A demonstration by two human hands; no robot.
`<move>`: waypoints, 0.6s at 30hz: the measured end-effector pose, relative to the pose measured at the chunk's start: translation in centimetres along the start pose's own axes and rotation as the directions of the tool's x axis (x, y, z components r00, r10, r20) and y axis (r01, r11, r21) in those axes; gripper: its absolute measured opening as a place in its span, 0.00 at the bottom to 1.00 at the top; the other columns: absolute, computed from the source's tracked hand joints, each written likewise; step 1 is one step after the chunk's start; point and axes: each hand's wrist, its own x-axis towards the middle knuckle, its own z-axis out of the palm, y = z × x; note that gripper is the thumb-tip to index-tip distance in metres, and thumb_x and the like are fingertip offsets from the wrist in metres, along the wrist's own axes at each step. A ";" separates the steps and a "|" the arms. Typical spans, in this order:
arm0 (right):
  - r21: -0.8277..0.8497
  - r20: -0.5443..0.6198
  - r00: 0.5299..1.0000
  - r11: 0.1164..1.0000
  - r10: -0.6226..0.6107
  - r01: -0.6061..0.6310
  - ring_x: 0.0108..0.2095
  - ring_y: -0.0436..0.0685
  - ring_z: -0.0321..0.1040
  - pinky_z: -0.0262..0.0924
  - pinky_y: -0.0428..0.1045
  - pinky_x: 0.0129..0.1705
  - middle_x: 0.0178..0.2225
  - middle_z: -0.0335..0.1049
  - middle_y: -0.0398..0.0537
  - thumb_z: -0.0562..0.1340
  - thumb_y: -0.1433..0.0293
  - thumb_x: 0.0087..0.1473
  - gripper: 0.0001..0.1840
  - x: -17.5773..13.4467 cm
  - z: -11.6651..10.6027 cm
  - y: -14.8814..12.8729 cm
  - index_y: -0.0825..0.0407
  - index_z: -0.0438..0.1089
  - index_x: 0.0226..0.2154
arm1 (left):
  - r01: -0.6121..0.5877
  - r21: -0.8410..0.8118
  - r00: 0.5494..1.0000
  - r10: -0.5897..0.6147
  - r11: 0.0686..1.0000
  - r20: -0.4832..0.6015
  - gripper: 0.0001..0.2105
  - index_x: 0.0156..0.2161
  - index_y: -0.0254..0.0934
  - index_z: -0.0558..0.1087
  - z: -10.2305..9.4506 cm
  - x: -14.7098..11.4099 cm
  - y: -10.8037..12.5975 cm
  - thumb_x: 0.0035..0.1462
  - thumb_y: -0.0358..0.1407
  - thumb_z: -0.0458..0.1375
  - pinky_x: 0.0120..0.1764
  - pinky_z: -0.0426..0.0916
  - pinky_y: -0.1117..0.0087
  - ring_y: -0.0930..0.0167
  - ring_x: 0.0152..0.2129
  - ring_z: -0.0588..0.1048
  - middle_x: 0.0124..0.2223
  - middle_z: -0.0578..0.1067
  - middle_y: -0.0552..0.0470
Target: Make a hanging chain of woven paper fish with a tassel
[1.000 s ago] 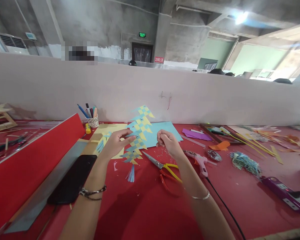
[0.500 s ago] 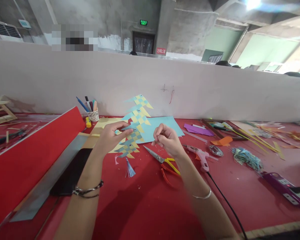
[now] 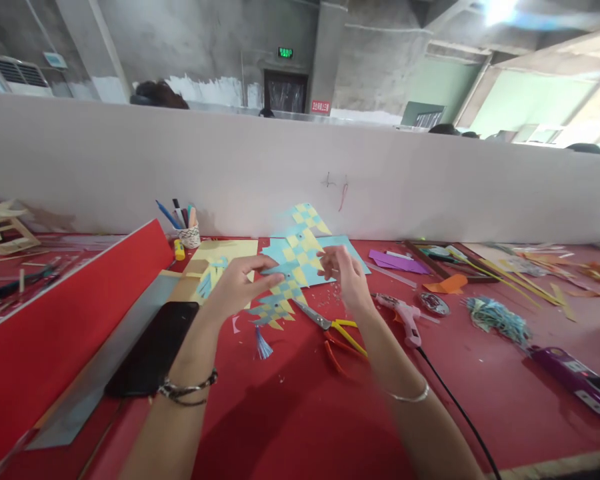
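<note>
My left hand (image 3: 245, 287) pinches a hanging string of woven paper fish (image 3: 293, 273), checked in light blue and yellow, between thumb and fingers at one of the lower fish. Several fish are stacked one above another, tilted to the right, and a blue-white tassel (image 3: 263, 345) dangles from the bottom. My right hand (image 3: 344, 275) is at the right edge of the fish, fingers loosely bent and a little apart; whether they touch the paper I cannot tell. Below the hands lie scissors (image 3: 325, 325) with yellow and red handles.
A pink glue gun (image 3: 403, 317) with a black cord lies to the right, near a blue tassel bundle (image 3: 497, 320) and a purple power strip (image 3: 575, 380). Left are a black phone (image 3: 153, 350), a red board (image 3: 80, 333) and a pen cup (image 3: 189, 236). Blue paper (image 3: 355, 250) lies behind.
The fish string has swung to the right and tilted, and my left hand has shifted slightly right with it. My right hand's fingers have loosened from a curl and come to the fish's edge.
</note>
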 end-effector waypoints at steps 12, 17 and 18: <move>-0.119 -0.130 0.991 0.993 -0.020 0.005 0.15 0.44 0.53 0.49 0.43 0.17 0.13 0.57 0.38 0.62 0.57 0.41 0.19 0.1 -1.1 -0.9 0.52 0.58 0.14 | 0.342 -0.128 0.875 -0.266 0.931 0.404 0.12 0.22 0.37 0.65 3.7 -0.1 -1.9 0.40 0.44 0.59 0.17 0.56 0.75 0.75 0.16 0.63 0.17 0.64 0.58; -0.147 -0.236 0.964 0.985 -0.124 0.091 0.15 0.44 0.53 0.50 0.43 0.18 0.13 0.57 0.37 0.60 0.62 0.46 0.15 0.8 -3.0 -1.1 0.52 0.61 0.16 | 0.322 -0.096 0.835 -0.235 0.942 0.497 0.15 0.16 0.37 0.62 2.9 -0.1 -1.9 0.45 0.42 0.57 0.18 0.51 0.74 0.78 0.12 0.57 0.14 0.58 0.60; -0.127 -0.252 0.958 0.986 -0.139 0.110 0.15 0.44 0.53 0.50 0.43 0.18 0.13 0.57 0.36 0.59 0.63 0.47 0.14 0.9 -3.2 -1.1 0.52 0.61 0.17 | 0.322 -0.099 0.826 -0.228 0.942 0.515 0.14 0.16 0.37 0.64 2.7 -0.1 -1.9 0.46 0.42 0.56 0.19 0.54 0.74 0.77 0.13 0.60 0.15 0.61 0.59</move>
